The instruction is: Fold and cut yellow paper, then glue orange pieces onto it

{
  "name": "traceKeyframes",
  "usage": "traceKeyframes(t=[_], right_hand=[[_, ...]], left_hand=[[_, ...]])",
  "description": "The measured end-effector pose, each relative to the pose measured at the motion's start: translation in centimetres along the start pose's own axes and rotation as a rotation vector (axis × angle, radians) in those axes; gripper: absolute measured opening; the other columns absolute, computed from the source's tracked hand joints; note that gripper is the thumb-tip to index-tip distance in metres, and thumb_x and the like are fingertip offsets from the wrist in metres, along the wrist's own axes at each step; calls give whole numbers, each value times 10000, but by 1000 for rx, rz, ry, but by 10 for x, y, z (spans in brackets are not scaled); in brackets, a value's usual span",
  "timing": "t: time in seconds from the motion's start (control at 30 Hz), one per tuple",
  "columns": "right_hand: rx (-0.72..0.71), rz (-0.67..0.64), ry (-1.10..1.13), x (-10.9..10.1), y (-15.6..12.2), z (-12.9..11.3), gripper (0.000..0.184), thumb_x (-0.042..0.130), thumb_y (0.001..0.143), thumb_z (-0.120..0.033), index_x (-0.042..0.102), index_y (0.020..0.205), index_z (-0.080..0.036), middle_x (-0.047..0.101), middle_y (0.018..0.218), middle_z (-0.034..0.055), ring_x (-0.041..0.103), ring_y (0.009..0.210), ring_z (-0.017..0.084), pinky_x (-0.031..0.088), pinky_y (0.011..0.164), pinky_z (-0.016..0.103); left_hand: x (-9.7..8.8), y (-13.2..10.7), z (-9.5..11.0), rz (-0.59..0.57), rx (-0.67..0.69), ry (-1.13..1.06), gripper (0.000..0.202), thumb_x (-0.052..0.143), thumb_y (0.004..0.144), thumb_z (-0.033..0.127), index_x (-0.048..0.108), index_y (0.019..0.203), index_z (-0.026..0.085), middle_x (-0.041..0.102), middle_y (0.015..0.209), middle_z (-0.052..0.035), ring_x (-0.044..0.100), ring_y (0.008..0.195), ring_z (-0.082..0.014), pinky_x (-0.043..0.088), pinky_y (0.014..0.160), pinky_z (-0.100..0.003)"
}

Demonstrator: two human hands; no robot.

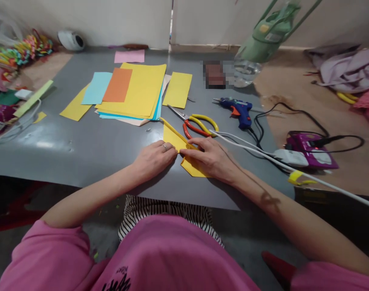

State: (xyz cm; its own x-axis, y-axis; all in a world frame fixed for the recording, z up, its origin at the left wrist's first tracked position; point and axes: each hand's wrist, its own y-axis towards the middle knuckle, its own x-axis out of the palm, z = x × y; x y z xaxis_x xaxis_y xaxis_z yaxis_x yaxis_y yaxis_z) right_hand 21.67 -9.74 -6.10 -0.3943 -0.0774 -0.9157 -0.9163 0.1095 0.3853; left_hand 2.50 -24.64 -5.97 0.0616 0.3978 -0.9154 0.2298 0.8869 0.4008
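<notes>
A folded yellow paper sheet (pixel 174 136) lies on the grey mat (pixel 90 141) near its front edge. My left hand (pixel 154 157) rests on the paper's left side, fingers curled and pressing its fold. My right hand (pixel 213 155) lies over the paper's right part, fingertips pinching and pressing the fold towards the left hand. Both hands meet at the crease. A ring shows on the left hand.
Yellow-and-red scissors (pixel 195 124) lie just behind the hands. A stack of coloured paper (pixel 133 95), a yellow sheet (pixel 178 89), a blue glue gun (pixel 237 111), cables, a purple device (pixel 311 147) and a water jug (pixel 257 52) stand further back and right.
</notes>
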Motion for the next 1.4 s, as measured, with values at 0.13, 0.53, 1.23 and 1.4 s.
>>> traceKeyframes(t=[0.13, 0.53, 1.23, 1.4], right_hand=[[35, 0, 100, -5, 0, 0, 264, 521, 986, -276, 711, 1163, -234, 678, 1156, 126, 627, 985, 234, 535, 814, 383], [67, 24, 208, -10, 0, 0, 207, 578, 947, -243, 711, 1101, -204, 683, 1141, 132, 645, 1018, 242, 560, 840, 403], [-3, -72, 40, -10, -2, 1, 257, 522, 997, -256, 715, 1160, -302, 676, 1153, 68, 592, 915, 178, 463, 734, 309], [5, -95, 88, -10, -1, 2, 269, 529, 991, -266, 708, 1188, -303, 673, 1155, 77, 587, 929, 194, 473, 757, 328]], left_hand=[[-1, 0, 2, -11, -89, -82, 262, 434, 1031, 258, 672, 957, 174, 701, 881, -51, 605, 780, -174, 475, 712, -287], [-14, 16, 10, -162, -379, -315, 220, 471, 959, 289, 592, 802, 193, 619, 857, -45, 575, 812, -181, 441, 663, -284], [-17, 29, 14, -319, -446, -177, 108, 494, 892, 250, 551, 814, 203, 610, 865, -56, 574, 788, -204, 328, 513, -276], [-20, 15, 11, -211, -401, -236, 247, 473, 860, 156, 590, 1076, 188, 628, 1037, -79, 596, 860, -200, 472, 655, -294]])
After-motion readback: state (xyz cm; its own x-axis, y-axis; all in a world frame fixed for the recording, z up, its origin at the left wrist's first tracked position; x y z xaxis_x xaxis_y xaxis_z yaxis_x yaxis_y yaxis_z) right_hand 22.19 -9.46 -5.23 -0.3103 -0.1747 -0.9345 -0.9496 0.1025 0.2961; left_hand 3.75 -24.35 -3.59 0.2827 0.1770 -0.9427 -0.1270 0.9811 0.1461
